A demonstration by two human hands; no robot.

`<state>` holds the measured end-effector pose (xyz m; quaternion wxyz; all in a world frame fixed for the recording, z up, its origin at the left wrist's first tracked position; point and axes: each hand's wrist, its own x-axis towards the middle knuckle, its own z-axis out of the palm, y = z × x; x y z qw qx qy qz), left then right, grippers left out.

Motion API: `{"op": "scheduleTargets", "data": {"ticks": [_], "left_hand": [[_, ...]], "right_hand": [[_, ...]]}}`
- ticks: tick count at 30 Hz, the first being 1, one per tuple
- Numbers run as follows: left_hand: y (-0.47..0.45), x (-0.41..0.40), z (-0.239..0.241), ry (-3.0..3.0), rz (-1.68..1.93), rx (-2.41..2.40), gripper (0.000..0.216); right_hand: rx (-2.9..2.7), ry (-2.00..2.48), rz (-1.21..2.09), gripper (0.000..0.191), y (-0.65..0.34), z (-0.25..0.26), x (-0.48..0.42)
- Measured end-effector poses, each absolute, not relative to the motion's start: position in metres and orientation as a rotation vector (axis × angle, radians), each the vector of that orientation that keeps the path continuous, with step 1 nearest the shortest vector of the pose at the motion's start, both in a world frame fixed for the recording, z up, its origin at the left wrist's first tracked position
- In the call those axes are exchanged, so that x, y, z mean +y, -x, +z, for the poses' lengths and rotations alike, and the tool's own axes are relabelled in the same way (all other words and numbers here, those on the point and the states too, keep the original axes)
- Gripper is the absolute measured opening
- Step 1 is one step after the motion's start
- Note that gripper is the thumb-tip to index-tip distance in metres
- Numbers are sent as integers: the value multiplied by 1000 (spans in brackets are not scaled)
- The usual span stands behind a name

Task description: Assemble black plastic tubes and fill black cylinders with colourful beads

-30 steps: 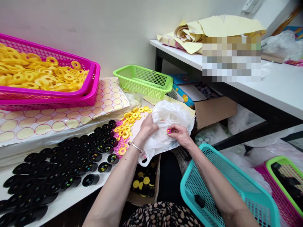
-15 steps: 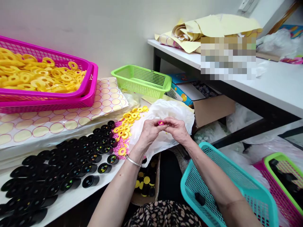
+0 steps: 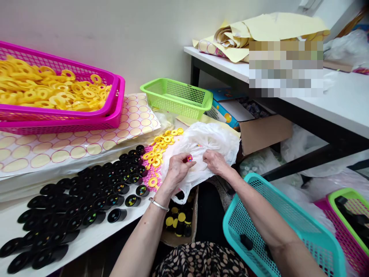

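Over a white plastic bag, my left hand pinches a small pink cup with bits of colour inside its round opening. My right hand is over the same bag, apart from the left, its fingertips pressed together; what they hold, if anything, is too small to see. Beside the left hand lie yellow rings on a spread of small pink pieces. Rows of black cups stand to the left, several with small coloured bits inside.
Pink baskets of yellow rings stand at left on a circle-printed sheet. Behind the bag is a green basket. A turquoise basket lies under my right arm, and a box of yellow-topped black pieces below the bag.
My hands, together half a second ago, are now apart. The left keeps the pink cup and has moved slightly left and down; the right has drawn away towards the bag.
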<state>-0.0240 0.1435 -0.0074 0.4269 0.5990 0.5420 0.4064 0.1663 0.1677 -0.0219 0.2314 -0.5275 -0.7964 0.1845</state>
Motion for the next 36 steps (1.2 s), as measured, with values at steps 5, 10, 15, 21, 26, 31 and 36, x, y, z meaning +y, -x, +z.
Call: {"op": "scheduleTargets", "data": {"ticks": [5,10,15,21,26,31,36], "left_hand": [[23,136,2,-1502,1030,1360,17],[18,122,15,-1496,1056,1296,18],[19,114,13,-1411,1059,1217,21],[31,86,26,-1331,1217,1246,12],[72,26,41,-1172,1292,1288,26],[141,-38,33,-1088,1428,1734,18],[192,-60,19,-1454,1287,2106,11]], "right_hand": [[-1953,1231,550,12,-154,8,155],[-1889,908,669,12,-126,40,131],[-1913,893,753,11,-119,38,129],[-1608,1072,804,6,-144,28,128],[-1502,1331,750,14,-168,5,118],[-1522,1384,738,14,-171,-10,109],[-1522,1402,769,15,-169,-11,108]]}}
